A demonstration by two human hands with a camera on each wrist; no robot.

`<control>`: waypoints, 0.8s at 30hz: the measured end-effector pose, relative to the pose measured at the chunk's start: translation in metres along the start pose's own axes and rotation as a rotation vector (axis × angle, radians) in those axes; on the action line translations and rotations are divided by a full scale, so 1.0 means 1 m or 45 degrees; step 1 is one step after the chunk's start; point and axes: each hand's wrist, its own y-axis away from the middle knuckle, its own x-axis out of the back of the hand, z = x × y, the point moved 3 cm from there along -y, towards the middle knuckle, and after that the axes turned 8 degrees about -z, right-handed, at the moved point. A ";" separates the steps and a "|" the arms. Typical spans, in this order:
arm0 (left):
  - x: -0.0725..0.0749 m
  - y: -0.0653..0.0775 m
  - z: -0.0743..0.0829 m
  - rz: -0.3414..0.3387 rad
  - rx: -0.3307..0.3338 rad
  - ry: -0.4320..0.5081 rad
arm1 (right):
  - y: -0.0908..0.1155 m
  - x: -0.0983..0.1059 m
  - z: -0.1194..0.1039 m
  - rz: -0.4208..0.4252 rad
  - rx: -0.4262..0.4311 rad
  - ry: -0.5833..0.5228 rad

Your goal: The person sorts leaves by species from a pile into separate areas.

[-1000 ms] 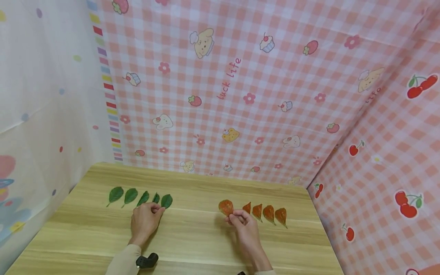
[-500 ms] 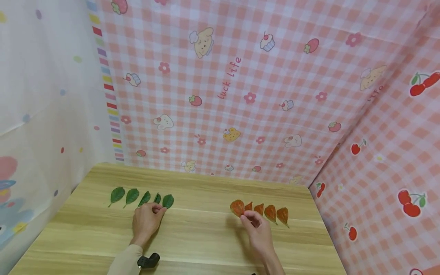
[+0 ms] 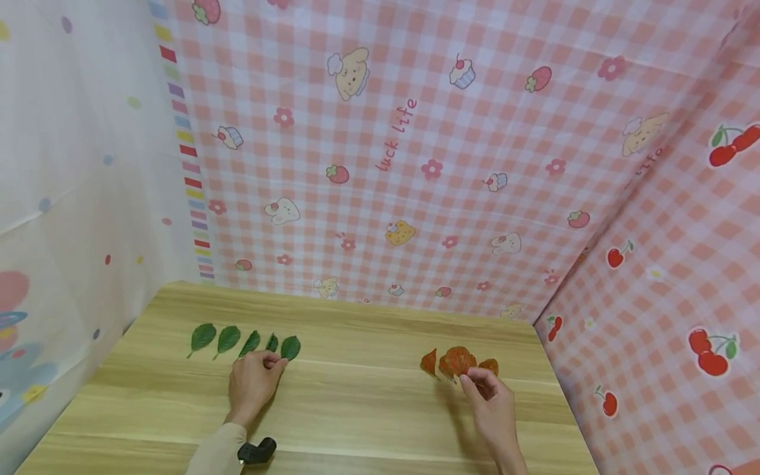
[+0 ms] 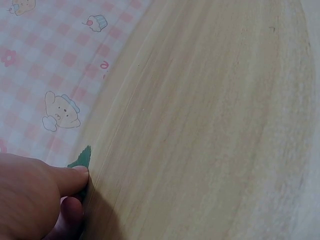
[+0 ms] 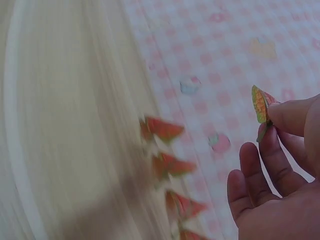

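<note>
1. The orange leaf (image 3: 458, 361) is pinched by its stem between the thumb and forefinger of the right hand (image 3: 490, 404). It is held just above the orange row (image 3: 460, 364) at the right of the bench (image 3: 356, 409), and in the head view it overlaps the leaves in the middle of that row.
2. In the right wrist view the other fingers (image 5: 260, 170) of that hand are seen loosely spread beneath the leaf (image 5: 261, 104), with nothing in them. The pinch is best kept light and low on the stem, so that the blade is not creased.
3. The row's leaves (image 5: 172, 165) are seen lying well below the held leaf, points all one way. It is judged that the held leaf should be brought down flat, turned the same way, into a free place and not on top of a neighbour.
4. The hand should be lowered slowly, since so light a leaf is easily shifted by a brush of the fingers or a draught.
5. The left hand (image 3: 252, 382) rests at the right end of the green row (image 3: 246, 342), its thumb (image 4: 70, 176) pressed on a green leaf (image 4: 82, 159) and the fingers partly curled. It is best kept where it is, so that the green row is not disturbed.
</note>
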 end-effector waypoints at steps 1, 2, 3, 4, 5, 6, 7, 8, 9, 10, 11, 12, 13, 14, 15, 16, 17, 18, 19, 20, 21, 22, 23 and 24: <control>0.000 0.000 0.000 0.000 0.000 -0.001 | -0.001 0.006 0.002 0.020 0.008 0.013; 0.000 0.000 0.000 0.000 -0.001 0.001 | -0.001 0.012 0.004 0.035 0.012 0.026; -0.001 0.000 0.000 0.001 -0.002 0.001 | -0.002 0.018 0.005 0.057 0.012 0.033; -0.001 0.000 0.000 0.003 -0.005 0.001 | -0.003 0.024 0.006 0.075 0.010 0.042; -0.001 0.000 -0.001 0.004 -0.008 0.001 | -0.004 0.029 0.008 0.090 0.010 0.054; -0.001 0.000 0.000 0.005 -0.009 0.001 | -0.005 0.035 0.010 0.104 0.005 0.061; -0.001 0.000 0.000 0.005 -0.011 0.002 | -0.005 0.040 0.011 0.118 -0.002 0.071; -0.001 0.000 0.000 0.004 -0.011 0.002 | -0.006 0.045 0.011 0.132 -0.011 0.085; 0.000 0.000 0.000 0.003 -0.010 0.002 | -0.007 0.050 0.012 0.149 -0.016 0.103; 0.000 0.000 0.000 0.002 -0.008 0.001 | -0.007 0.055 0.013 0.160 -0.019 0.121; 0.000 0.000 0.000 0.000 -0.006 0.000 | -0.008 0.059 0.013 0.172 -0.020 0.142; 0.000 0.000 0.000 -0.001 -0.004 0.001 | -0.008 0.063 0.014 0.185 -0.024 0.161; 0.000 0.000 0.000 -0.001 -0.003 0.000 | -0.009 0.067 0.014 0.200 -0.026 0.181; 0.000 0.000 0.000 -0.001 -0.001 -0.002 | -0.010 0.071 0.015 0.212 -0.023 0.202; 0.000 0.000 0.000 -0.001 0.000 -0.004 | -0.011 0.074 0.017 0.223 -0.017 0.219; 0.000 0.000 0.000 -0.001 0.002 -0.006 | -0.013 0.078 0.018 0.233 -0.014 0.237; 0.000 0.000 0.000 -0.001 0.004 -0.007 | -0.014 0.081 0.020 0.240 -0.009 0.256; -0.001 0.000 0.000 0.000 0.005 -0.008 | -0.015 0.084 0.022 0.249 -0.005 0.274; -0.001 0.000 0.000 0.000 0.007 -0.010 | -0.017 0.087 0.024 0.257 -0.002 0.291; -0.001 0.000 0.000 0.000 0.007 -0.011 | -0.018 0.090 0.026 0.263 0.000 0.306; -0.001 0.000 0.000 -0.001 0.008 -0.012 | -0.019 0.093 0.029 0.270 -0.005 0.311; -0.001 0.000 0.001 -0.001 0.008 -0.012 | -0.020 0.095 0.031 0.274 -0.009 0.318; -0.001 0.000 0.001 -0.002 0.008 -0.013 | -0.021 0.098 0.033 0.275 -0.015 0.323; 0.000 0.000 0.001 -0.003 0.009 -0.013 | -0.022 0.100 0.035 0.275 -0.025 0.330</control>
